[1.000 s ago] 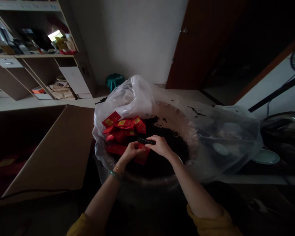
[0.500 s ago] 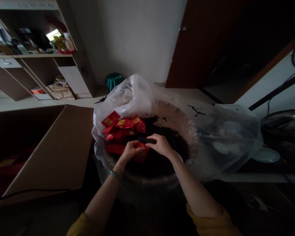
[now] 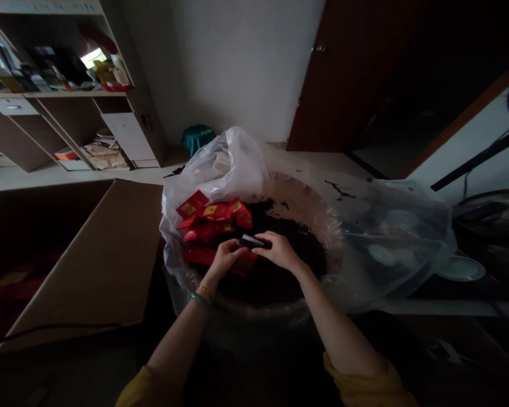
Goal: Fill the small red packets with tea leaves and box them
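Observation:
My right hand grips a small black hand tool, shaped like a stapler or hand-held bag sealer. A pale strip shows along its upper side. Just left of it, the fingers of my left hand pinch the top of a red packet, which hangs below the tool; part of it is hidden by my fingers. Both hands are over a wide basin lined with clear plastic. Dark loose leaves, like dry tea, fill it. Several red packets with gold labels lie piled at its left side.
An open cardboard box with red packets inside stands at the left. Clear plastic sheeting spreads to the right, near a pale dish. Behind are a green-covered bin, a shelf unit and a brown door.
The black tool has turned in my right hand, so a pale strip now shows along it. The red packet below has swung slightly up and to the right. My hands stay in nearly the same place.

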Demonstrator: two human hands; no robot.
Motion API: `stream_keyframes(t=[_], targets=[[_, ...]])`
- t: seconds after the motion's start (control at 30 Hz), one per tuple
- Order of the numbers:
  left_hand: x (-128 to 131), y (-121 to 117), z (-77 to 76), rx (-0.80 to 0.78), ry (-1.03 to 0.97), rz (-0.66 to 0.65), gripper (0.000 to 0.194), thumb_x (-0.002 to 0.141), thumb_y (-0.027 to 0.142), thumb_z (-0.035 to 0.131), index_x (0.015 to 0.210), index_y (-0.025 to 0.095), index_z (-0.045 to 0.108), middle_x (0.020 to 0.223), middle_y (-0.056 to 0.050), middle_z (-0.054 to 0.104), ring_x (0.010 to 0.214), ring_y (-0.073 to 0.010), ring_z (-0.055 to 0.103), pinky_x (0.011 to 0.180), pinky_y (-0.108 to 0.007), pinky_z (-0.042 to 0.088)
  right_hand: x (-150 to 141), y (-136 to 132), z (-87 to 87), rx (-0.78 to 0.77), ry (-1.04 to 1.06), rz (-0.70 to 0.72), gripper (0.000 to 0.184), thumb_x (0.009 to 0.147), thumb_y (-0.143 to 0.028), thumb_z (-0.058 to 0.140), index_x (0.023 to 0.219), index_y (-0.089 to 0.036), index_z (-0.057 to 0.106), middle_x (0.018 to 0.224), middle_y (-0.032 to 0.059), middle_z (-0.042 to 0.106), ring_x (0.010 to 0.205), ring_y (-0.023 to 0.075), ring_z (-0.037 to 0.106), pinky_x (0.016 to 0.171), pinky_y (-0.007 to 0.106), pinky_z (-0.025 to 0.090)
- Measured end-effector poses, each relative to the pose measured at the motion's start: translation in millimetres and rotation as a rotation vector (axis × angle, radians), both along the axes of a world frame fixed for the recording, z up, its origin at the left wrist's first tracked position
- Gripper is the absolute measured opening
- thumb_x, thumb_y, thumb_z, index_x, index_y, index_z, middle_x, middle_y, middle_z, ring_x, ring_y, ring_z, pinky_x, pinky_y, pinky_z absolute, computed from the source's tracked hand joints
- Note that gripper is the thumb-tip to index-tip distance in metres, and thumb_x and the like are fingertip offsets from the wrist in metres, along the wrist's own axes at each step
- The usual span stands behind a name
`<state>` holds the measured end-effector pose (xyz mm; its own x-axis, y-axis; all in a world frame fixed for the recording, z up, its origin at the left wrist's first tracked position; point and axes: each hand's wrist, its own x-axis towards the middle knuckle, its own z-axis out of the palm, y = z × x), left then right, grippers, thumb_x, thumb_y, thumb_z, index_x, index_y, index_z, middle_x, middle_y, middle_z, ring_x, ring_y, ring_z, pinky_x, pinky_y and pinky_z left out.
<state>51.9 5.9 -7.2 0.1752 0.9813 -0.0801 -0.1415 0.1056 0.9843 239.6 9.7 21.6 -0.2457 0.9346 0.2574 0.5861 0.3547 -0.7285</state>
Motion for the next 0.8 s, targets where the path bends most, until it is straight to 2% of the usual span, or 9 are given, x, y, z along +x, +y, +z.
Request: stream_keyframes(t=[0.1, 0.23, 0.3, 0.37, 0.47, 0.57, 0.7, 0.8], targets=[[0, 0, 0.0, 0.005, -0.051, 0.051, 0.034, 0.056, 0.036, 0.082, 0.078, 0.014, 0.067, 0.073, 0.000, 0.070, 0.064, -0.0123, 0.060, 0.063, -0.022, 0.046, 17, 6, -6.0, -0.020, 0.007, -0.119, 0.038, 0.072, -0.027, 0.074, 0.109, -0.019, 0.067, 0.108, 0.0076, 0.070, 0.099, 0.0218, 0.065, 0.089, 0.034, 0.049], [0, 3, -4.2, 0.002, -0.071, 0.127, 0.033, 0.057, 0.036, 0.081, 0.080, 0.014, 0.069, 0.072, 0.000, 0.069, 0.064, -0.0119, 0.059, 0.062, -0.022, 0.045, 39, 11, -18.6, -0.070, -0.203, -0.250, 0.042, 0.068, -0.024, 0.077, 0.109, -0.019, 0.068, 0.107, 0.0107, 0.070, 0.100, 0.0262, 0.065, 0.090, 0.039, 0.048], [0, 4, -6.6, -0.015, -0.064, 0.154, 0.031, 0.059, 0.038, 0.079, 0.075, 0.013, 0.069, 0.066, 0.000, 0.067, 0.060, -0.0111, 0.056, 0.059, -0.021, 0.043, 40, 9, -22.1, -0.068, -0.292, -0.281, 0.043, 0.065, -0.024, 0.079, 0.107, -0.021, 0.069, 0.105, 0.0108, 0.071, 0.100, 0.0289, 0.064, 0.090, 0.043, 0.048], [-1, 3, -7.1, -0.008, -0.055, 0.166, 0.030, 0.060, 0.040, 0.078, 0.070, 0.013, 0.069, 0.062, 0.001, 0.064, 0.057, -0.0103, 0.054, 0.056, -0.021, 0.040, 30, 6, -22.1, -0.010, -0.293, -0.289, 0.040, 0.067, -0.027, 0.078, 0.105, -0.021, 0.069, 0.106, 0.0111, 0.070, 0.102, 0.0303, 0.062, 0.090, 0.045, 0.047], [-1, 2, -4.6, 0.015, -0.069, 0.161, 0.030, 0.062, 0.042, 0.077, 0.065, 0.014, 0.067, 0.058, 0.003, 0.060, 0.054, -0.0088, 0.050, 0.053, -0.020, 0.037, 3, -1, -18.7, 0.074, -0.100, -0.170, 0.029, 0.077, -0.033, 0.069, 0.104, -0.021, 0.070, 0.102, 0.0091, 0.071, 0.095, 0.0241, 0.064, 0.088, 0.038, 0.048], [-2, 0, -3.3, 0.001, -0.109, 0.144, 0.032, 0.064, 0.044, 0.075, 0.063, 0.014, 0.066, 0.054, 0.004, 0.057, 0.049, -0.0077, 0.046, 0.050, -0.020, 0.035, -25, -5, -17.3, 0.045, 0.105, -0.040, 0.020, 0.082, -0.036, 0.062, 0.091, -0.020, 0.072, 0.087, 0.0055, 0.072, 0.079, 0.0182, 0.066, 0.075, 0.030, 0.051], [-1, 3, -9.0, 0.010, -0.125, 0.144, 0.033, 0.068, 0.046, 0.071, 0.070, 0.013, 0.069, 0.060, 0.000, 0.062, 0.055, -0.0103, 0.052, 0.053, -0.021, 0.039, -34, -4, -16.6, -0.005, 0.225, -0.076, 0.025, 0.080, -0.040, 0.061, 0.070, -0.020, 0.070, 0.069, 0.0034, 0.071, 0.063, 0.0173, 0.065, 0.061, 0.028, 0.051], [-2, 6, -14.1, 0.118, -0.104, 0.239, 0.037, 0.079, 0.047, 0.059, 0.093, 0.015, 0.071, 0.090, -0.006, 0.068, 0.075, -0.0157, 0.060, 0.065, -0.025, 0.047, -18, 6, -10.4, -0.087, 0.358, -0.197, 0.028, 0.077, -0.045, 0.062, 0.071, -0.018, 0.068, 0.060, 0.0014, 0.066, 0.046, 0.0154, 0.060, 0.045, 0.025, 0.047]])
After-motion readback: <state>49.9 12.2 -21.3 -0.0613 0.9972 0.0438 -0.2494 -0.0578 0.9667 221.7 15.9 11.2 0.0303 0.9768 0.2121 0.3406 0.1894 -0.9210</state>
